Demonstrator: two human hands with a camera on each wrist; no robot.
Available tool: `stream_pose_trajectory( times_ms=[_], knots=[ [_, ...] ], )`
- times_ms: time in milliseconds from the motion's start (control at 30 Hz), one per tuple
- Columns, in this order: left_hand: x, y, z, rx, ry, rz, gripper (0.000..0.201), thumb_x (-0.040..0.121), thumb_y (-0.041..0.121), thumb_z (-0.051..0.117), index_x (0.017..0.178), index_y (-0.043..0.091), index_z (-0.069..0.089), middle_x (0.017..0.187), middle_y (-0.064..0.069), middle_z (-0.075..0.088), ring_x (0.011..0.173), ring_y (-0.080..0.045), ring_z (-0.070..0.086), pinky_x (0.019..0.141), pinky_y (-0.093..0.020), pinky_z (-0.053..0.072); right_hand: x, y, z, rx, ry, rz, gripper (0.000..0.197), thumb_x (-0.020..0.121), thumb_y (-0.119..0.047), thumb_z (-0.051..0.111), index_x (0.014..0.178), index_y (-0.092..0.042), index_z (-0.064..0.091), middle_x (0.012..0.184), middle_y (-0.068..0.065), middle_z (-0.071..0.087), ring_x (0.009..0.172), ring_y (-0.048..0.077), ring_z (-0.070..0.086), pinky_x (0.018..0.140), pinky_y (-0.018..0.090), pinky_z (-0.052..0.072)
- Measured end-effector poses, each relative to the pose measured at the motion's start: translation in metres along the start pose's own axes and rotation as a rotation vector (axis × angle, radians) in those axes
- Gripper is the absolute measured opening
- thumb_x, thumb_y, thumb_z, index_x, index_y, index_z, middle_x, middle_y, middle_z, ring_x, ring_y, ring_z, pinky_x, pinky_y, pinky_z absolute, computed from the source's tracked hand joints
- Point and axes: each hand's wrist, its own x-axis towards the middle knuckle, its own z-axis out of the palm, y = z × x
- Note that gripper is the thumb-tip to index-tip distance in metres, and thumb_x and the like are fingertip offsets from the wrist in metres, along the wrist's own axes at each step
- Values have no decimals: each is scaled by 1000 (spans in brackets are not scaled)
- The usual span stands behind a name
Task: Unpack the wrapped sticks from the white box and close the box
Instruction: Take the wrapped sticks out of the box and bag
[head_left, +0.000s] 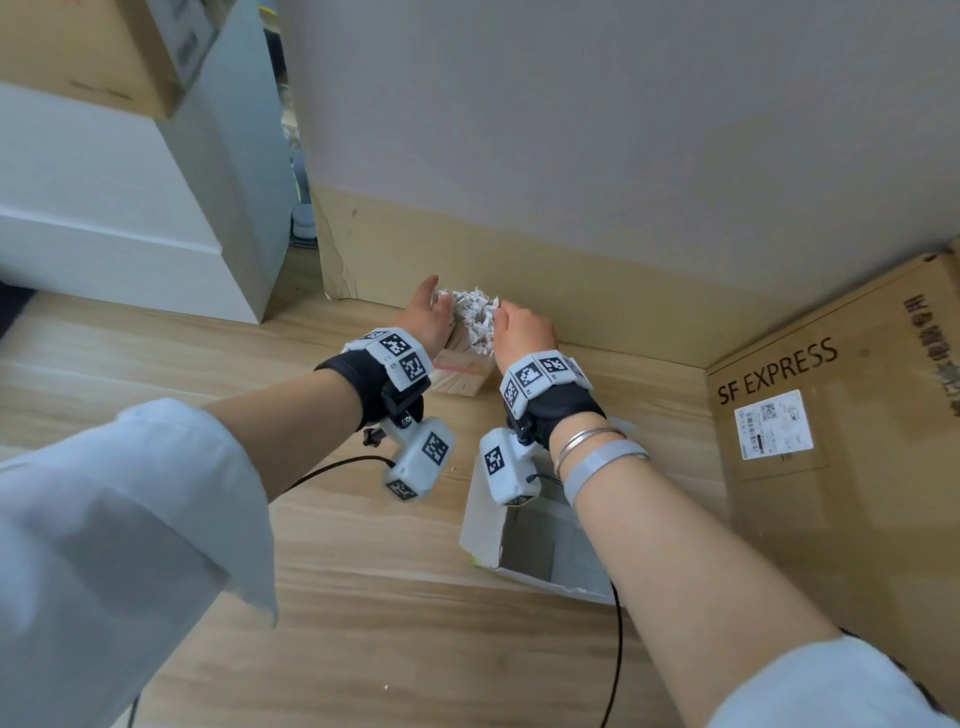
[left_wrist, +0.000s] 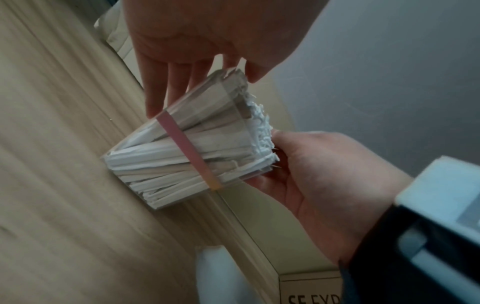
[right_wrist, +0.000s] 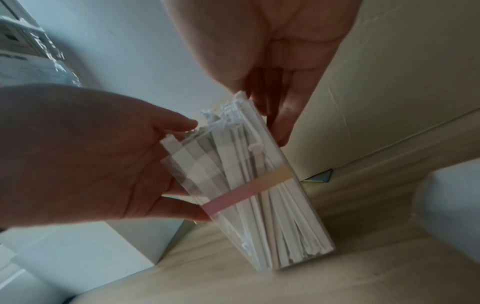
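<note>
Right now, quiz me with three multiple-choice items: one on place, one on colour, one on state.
1. Where is the bundle of wrapped sticks?
A. inside the white box
B. standing on the wooden surface
C. on top of the SF Express carton

2. What colour is the band around the bundle?
A. pink
B. black
C. green

3. How is the white box?
A. taped shut
B. crushed flat
C. open

Key:
1. B: its lower end rests on the wooden surface near the wall.
2. A: both wrist views show a pink strip.
3. C: the head view looks into its hollow inside.
</note>
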Motion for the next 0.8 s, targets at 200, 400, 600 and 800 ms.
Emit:
stream_pose_trajectory(
  times_ms=[200, 400, 600, 800],
  knots=[
    [10, -7, 7, 47, -2, -71, 50, 102, 27, 23, 148, 9, 21, 152, -16, 33, 139, -32, 33, 114, -36, 26, 2, 7, 10, -58, -74, 3, 39, 103, -17, 25, 114, 3, 56, 111, 22, 66, 104, 35, 61, 74, 33, 44],
    [4, -6, 11, 67, 104, -36, 48, 101, 30, 27, 145, 13, 27, 138, -23, 49, 124, -36, 50, 101, -38, 39, -7, 6, 7, 48, -54, 34, 40, 102, -25, 28, 118, -2, 56, 114, 21, 65, 107, 36, 60, 73, 33, 41],
    [-19, -1, 9, 132, 148, 23, 44, 99, 27, 29, 141, 15, 33, 136, -23, 44, 118, -37, 50, 100, -37, 39, -29, 4, -6, 118, -12, 25, 38, 101, -25, 34, 130, -9, 53, 124, 17, 63, 115, 34, 57, 92, 37, 45],
    [-54, 5, 16, 169, 159, 126, 42, 97, 19, 33, 138, 13, 39, 138, -22, 42, 118, -35, 50, 98, -34, 40, -61, 13, -8, 146, 28, 26, 32, 99, -25, 37, 117, -12, 60, 111, 17, 67, 101, 34, 63, 82, 35, 49]
  ],
)
